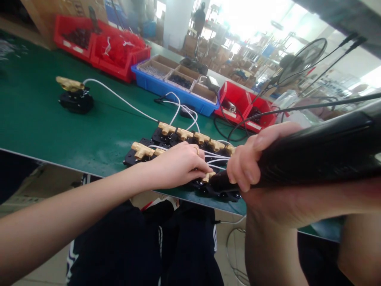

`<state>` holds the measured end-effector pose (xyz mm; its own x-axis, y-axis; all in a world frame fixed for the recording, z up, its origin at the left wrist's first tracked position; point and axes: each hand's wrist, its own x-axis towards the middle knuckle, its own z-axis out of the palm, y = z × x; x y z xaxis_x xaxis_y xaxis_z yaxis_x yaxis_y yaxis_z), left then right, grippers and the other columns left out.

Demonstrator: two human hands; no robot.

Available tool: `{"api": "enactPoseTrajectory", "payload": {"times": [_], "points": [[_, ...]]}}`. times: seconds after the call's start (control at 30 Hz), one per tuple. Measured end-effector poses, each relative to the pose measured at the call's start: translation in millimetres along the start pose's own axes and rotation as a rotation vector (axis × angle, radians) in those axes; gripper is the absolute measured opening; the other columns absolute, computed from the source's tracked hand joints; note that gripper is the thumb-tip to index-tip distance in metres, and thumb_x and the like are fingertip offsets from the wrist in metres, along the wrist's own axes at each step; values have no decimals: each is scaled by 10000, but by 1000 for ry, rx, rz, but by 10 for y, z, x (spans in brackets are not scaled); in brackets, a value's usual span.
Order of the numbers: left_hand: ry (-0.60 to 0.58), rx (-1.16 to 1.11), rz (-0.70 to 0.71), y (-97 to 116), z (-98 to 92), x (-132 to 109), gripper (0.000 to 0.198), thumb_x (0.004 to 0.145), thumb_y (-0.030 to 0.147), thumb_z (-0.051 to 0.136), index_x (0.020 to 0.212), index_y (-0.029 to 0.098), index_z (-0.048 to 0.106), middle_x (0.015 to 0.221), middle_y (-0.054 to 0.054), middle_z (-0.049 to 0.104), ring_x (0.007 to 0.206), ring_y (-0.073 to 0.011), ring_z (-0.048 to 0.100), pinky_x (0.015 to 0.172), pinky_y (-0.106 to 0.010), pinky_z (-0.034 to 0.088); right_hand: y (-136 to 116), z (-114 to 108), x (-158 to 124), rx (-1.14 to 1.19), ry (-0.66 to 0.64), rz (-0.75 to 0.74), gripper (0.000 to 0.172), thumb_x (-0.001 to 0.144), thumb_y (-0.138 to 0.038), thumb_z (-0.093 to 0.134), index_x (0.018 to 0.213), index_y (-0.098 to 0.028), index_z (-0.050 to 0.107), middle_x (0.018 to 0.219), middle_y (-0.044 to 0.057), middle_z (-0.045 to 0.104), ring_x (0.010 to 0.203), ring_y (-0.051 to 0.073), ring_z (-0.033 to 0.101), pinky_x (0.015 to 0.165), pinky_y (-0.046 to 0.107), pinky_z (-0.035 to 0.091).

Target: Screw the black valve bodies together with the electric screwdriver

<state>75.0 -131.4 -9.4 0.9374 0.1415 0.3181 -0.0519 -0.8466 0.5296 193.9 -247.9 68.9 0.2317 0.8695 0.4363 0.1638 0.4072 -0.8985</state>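
My left hand [181,165] pinches a small brass tee fitting [208,177] on one of the black units in the front row. My right hand [247,163] is wrapped around a large black electric screwdriver [315,147]. The screwdriver's narrow nose points left and down, beside the pinched fitting; its tip is hidden. Further left in the front row is another brass tee [141,151] on a black housing. Behind my left hand, a second row of brass tees [184,134] sits on black housings with white cables [217,157] running between the rows.
One separate brass-topped black unit [76,99] stands at the left, joined by a white cable. Red bins [119,71], a blue divided tray [175,93] and smaller red bins [235,97] line the green table's [113,115] back. A black cord [297,108] crosses at right, before a fan [303,61].
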Motion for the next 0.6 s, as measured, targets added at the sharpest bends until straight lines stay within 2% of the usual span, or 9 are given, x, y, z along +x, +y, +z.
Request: {"api": "enactPoseTrajectory", "payload": {"times": [0.07, 0.13, 0.2, 0.27, 0.37, 0.5, 0.6], "points": [[-29, 47, -1, 1, -23, -11, 218, 900, 162, 608, 1008, 262, 769, 852, -24, 736, 854, -182, 641, 793, -316, 423, 11, 44, 3, 25, 24, -73, 648, 705, -854, 525, 650, -212, 596, 473, -55, 471, 356, 91, 425, 366, 262, 352], [-49, 81, -24, 9, -39, -13, 230, 909, 171, 595, 1031, 268, 764, 848, -25, 736, 859, -190, 630, 805, -330, 411, 12, 60, 21, 20, -56, -70, 643, 702, -843, 548, 641, -206, 612, 479, -43, 503, 359, 108, 450, 373, 268, 387], [-56, 81, -55, 22, -50, -5, 204, 911, 191, 597, 1007, 242, 770, 875, -32, 747, 866, -196, 609, 823, -336, 410, 8, 69, 37, 19, -74, -61, 633, 711, -831, 559, 694, -208, 667, 469, -38, 499, 346, 117, 446, 347, 261, 361], [-56, 76, -72, 38, -60, 6, 182, 908, 205, 605, 961, 225, 778, 882, -36, 756, 864, -198, 588, 831, -334, 410, 6, 83, 41, 48, -25, -73, 606, 726, -797, 588, 722, -201, 695, 455, -38, 484, 326, 121, 430, 321, 257, 319], [-62, 99, -74, 56, -75, 18, 161, 895, 216, 629, 887, 246, 787, 810, -31, 748, 841, -201, 564, 820, -339, 397, 24, 103, 34, 117, -18, -48, 568, 739, -740, 638, 701, -176, 692, 448, -35, 488, 331, 137, 454, 320, 269, 334], [-52, 68, -77, 60, -76, 19, 185, 897, 209, 620, 827, 247, 786, 741, -35, 725, 807, -197, 539, 791, -325, 393, 74, 107, 42, 136, -47, -43, 636, 723, -775, 620, 613, -149, 663, 432, -8, 495, 347, 158, 493, 302, 277, 348], [-42, 31, -67, 40, -66, 8, 184, 901, 211, 617, 836, 234, 788, 746, -42, 727, 796, -191, 533, 789, -315, 395, 85, 130, 45, 123, 27, -4, 701, 738, -829, 535, 562, -156, 622, 395, 4, 476, 318, 158, 470, 285, 274, 326]]}}
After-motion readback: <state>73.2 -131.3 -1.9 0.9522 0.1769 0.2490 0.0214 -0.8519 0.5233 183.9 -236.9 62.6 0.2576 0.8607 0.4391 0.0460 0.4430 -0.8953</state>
